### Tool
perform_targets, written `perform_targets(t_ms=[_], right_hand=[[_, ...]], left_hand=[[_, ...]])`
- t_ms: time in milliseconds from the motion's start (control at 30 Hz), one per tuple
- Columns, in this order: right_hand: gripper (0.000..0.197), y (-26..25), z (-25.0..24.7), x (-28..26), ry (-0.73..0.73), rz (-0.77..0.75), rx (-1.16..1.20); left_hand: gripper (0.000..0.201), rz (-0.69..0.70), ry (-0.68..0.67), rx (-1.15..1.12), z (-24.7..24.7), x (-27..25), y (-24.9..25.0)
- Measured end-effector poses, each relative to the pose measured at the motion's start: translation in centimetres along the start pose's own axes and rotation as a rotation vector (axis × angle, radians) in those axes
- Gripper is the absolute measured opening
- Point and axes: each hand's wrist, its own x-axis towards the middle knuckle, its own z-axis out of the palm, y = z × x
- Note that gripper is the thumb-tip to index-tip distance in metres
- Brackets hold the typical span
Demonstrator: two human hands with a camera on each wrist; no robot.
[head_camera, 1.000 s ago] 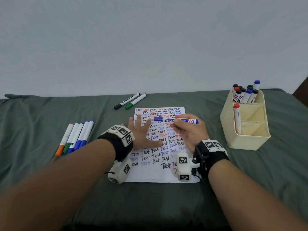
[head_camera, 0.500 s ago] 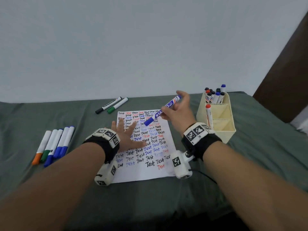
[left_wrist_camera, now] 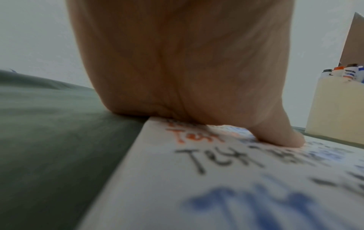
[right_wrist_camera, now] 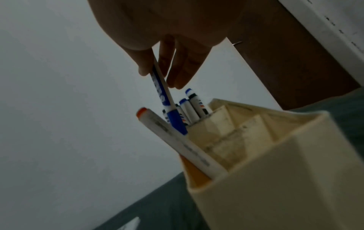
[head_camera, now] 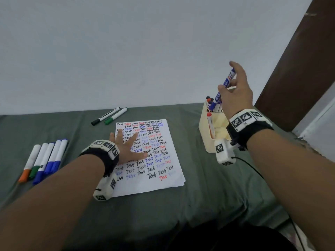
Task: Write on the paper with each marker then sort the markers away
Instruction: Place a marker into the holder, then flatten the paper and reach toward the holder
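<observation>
Right hand (head_camera: 235, 91) raised over the cream organiser (head_camera: 205, 134) near the table's far right corner, grip narrow, thumb and fingertips pinching the blue marker (head_camera: 223, 86) cap-down, tilted so as to slide in among the markers (right_wrist_camera: 194, 107) already standing in the far compartment. Cap hung just above the rim, apparently not yet seated. Orange marker (right_wrist_camera: 177, 140) leaned alone in a nearer compartment, presumably sorted by kind. Left hand (head_camera: 126, 149) pressed flat, fingers spread, on the paper (head_camera: 163, 178) at mid-table, likely to stop it sliding. Five markers (head_camera: 45, 158) lay toward the left edge, two more (head_camera: 108, 116) beyond the paper, probably awaiting their turn.
</observation>
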Motion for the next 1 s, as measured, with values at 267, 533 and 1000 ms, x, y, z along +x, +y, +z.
perform_targets(t_ms=[267, 533, 1000], right_hand=[[0.034, 4.7, 0.9, -2.3, -0.160, 0.078, -0.177], [0.038, 2.1, 2.1, -3.4, -0.139, -0.035, -0.625], [0.070, 0.0, 16.1, -5.1, -0.919, -0.250, -0.622]], left_hand=[[0.132, 0.012, 0.020, -0.003, 0.0, -0.2, 0.0], [0.134, 0.024, 0.022, -0.001, -0.1, -0.4, 0.1], [0.138, -0.019, 0.018, 0.033, -0.1, -0.6, 0.1]])
